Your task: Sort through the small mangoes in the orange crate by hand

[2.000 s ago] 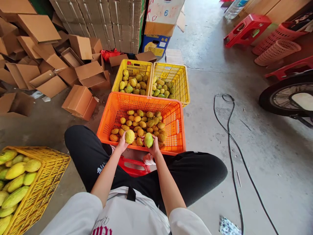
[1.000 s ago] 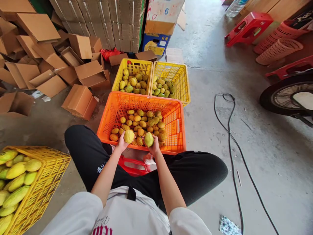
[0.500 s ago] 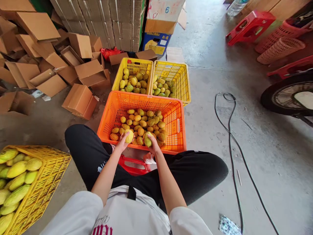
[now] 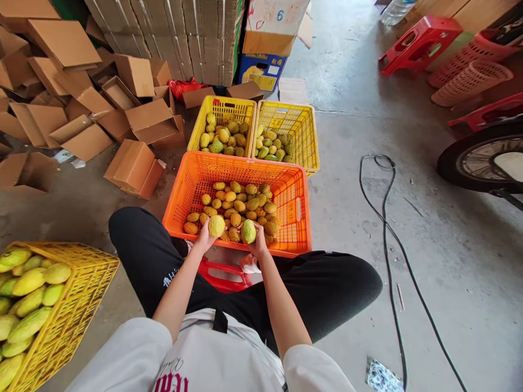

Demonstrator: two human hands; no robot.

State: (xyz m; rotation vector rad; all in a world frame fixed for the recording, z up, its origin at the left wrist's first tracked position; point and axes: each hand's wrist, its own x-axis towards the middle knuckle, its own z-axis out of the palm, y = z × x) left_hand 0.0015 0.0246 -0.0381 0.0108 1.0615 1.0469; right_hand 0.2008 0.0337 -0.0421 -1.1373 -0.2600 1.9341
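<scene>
Mangoes: yellow mango [image 4: 216, 226] in left hand [image 4: 203, 239], green mango [image 4: 248, 232] in right hand [image 4: 259, 247]

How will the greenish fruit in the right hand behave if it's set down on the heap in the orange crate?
The greenish fruit looks rounded and smooth, so it would probably roll off the uneven heap toward a gap. The right hand lifts it alone, so it seems light. The orange crate has tall walls, so it would likely stay inside.

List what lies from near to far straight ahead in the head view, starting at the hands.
left hand holding a yellow mango and right hand holding a greenish mango → orange crate of mangoes → two yellow crates of mangoes → stacked cardboard cartons
</scene>
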